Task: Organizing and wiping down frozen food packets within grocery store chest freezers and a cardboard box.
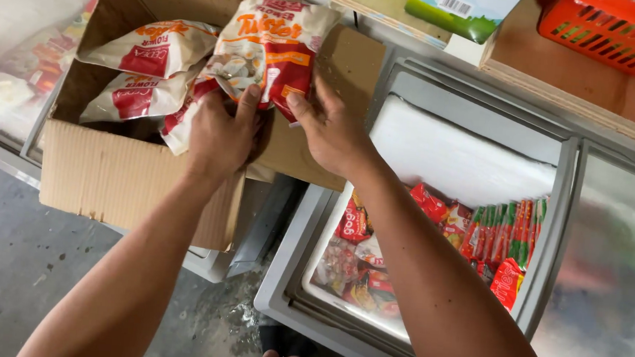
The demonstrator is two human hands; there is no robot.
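Both my hands hold one frozen food bag point(267, 46), white with red and orange print, above an open cardboard box point(117, 178). My left hand point(219, 133) grips the bag's lower left corner. On its lower right edge, my right hand point(329, 130) pinches it between thumb and fingers. Two more bags of the same kind point(146, 48) lie inside the box to the left. The box rests on the edge of a chest freezer point(440, 154), whose lid is slid open.
Inside the freezer lie several red, orange and green food packs point(502, 231) below a frosted white wall. A closed glass lid point(610, 300) covers the right side. An orange plastic basket point(619, 36) sits on a wooden shelf at the top right. Another glass-topped freezer point(10, 48) stands at the left.
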